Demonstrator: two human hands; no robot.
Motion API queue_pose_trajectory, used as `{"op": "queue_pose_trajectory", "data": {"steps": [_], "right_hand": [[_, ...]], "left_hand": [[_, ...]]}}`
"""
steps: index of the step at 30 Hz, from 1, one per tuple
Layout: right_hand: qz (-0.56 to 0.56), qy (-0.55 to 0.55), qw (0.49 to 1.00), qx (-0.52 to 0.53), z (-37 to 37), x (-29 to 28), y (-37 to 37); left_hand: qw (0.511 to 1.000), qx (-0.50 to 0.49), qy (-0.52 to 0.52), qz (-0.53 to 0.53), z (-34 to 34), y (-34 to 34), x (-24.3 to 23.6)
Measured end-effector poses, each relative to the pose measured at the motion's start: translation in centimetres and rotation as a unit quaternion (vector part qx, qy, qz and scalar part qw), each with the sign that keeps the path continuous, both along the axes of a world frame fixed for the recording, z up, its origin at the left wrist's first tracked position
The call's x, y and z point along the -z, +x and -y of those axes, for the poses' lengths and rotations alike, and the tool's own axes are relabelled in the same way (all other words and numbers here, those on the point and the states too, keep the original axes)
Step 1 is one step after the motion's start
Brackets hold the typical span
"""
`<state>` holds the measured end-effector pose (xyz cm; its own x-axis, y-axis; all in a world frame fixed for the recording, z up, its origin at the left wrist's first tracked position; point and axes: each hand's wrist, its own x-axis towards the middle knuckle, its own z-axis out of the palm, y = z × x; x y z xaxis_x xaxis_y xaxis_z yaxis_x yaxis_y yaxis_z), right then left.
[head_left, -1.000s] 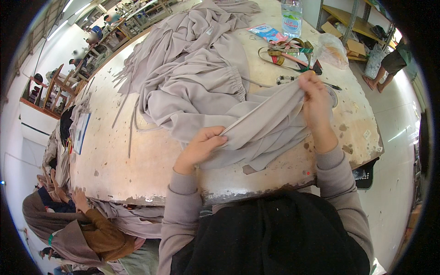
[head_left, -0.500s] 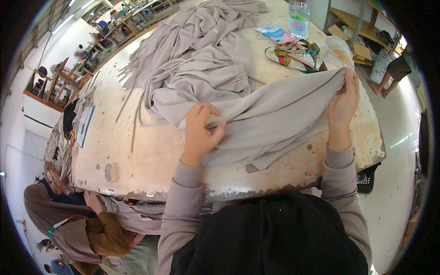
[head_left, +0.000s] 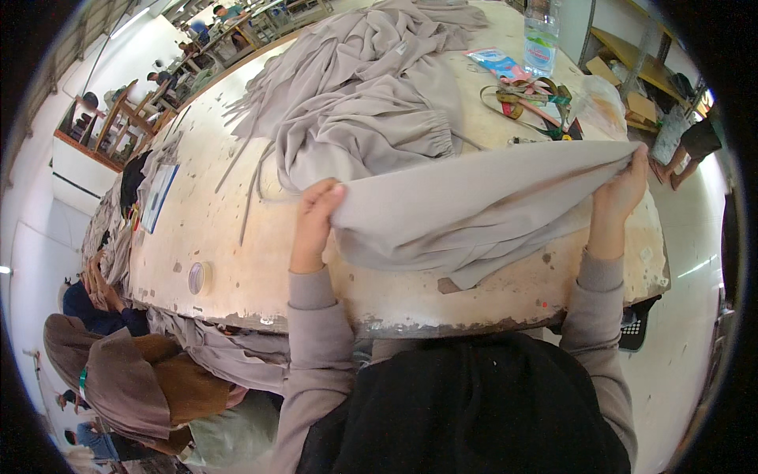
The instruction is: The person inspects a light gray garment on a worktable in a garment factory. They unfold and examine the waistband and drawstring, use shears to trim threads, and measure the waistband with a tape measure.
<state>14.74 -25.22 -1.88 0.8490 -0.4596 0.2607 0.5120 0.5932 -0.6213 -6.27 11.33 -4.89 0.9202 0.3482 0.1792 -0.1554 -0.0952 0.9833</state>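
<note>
A grey-beige fabric garment piece is stretched between my two hands above the near side of the worktable. My left hand pinches its left corner, fingers closed. At the other end my right hand grips the far right corner, the fingers wrapped partly behind the cloth. Folds sag along the lower edge, and one flap hangs close to the tabletop. Just beyond lies a heap of matching garments, with a gathered elastic edge and long thin ties trailing to the left.
The worn table has a chipped near edge. A tape roll and clipboard lie left. A water bottle, measuring tape and plastic bag stand far right. A co-worker sits at lower left.
My left hand has gone from resting open on the cloth to pinching its corner, slightly left. The cloth is now lifted and pulled taut. My view has shifted a little.
</note>
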Motion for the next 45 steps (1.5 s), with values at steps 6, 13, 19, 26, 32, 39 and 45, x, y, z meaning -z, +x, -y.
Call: {"op": "queue_pose_trajectory", "data": {"steps": [6,13,19,26,32,39,45], "right_hand": [[-0.012,-0.139,0.989,-0.042,-1.1,2.0,0.8],[-0.02,-0.155,0.987,-0.039,-1.7,2.4,0.9],[-0.001,-0.153,0.988,-0.031,-1.8,2.2,0.7],[-0.009,-0.139,0.99,-0.032,-1.9,1.8,0.5],[-0.043,-0.132,0.99,-0.035,-1.2,2.2,1.2],[-0.03,-0.601,0.79,0.117,-1.8,2.0,0.6],[0.07,-0.581,0.725,-0.364,-8.5,1.6,-8.9]], "left_hand": [[0.94,-0.174,0.291,-0.032,0.6,1.4,0.6],[0.893,-0.085,0.438,0.063,5.0,1.9,0.0],[0.858,-0.001,0.507,0.081,9.1,1.9,-0.1],[0.854,0.02,0.52,0.018,8.9,1.7,0.5],[0.891,0.059,0.443,-0.08,6.9,1.9,1.9],[0.992,0.054,0.061,-0.093,4.2,2.2,1.7],[0.992,0.114,0.049,0.001,8.2,1.8,0.4]]}}
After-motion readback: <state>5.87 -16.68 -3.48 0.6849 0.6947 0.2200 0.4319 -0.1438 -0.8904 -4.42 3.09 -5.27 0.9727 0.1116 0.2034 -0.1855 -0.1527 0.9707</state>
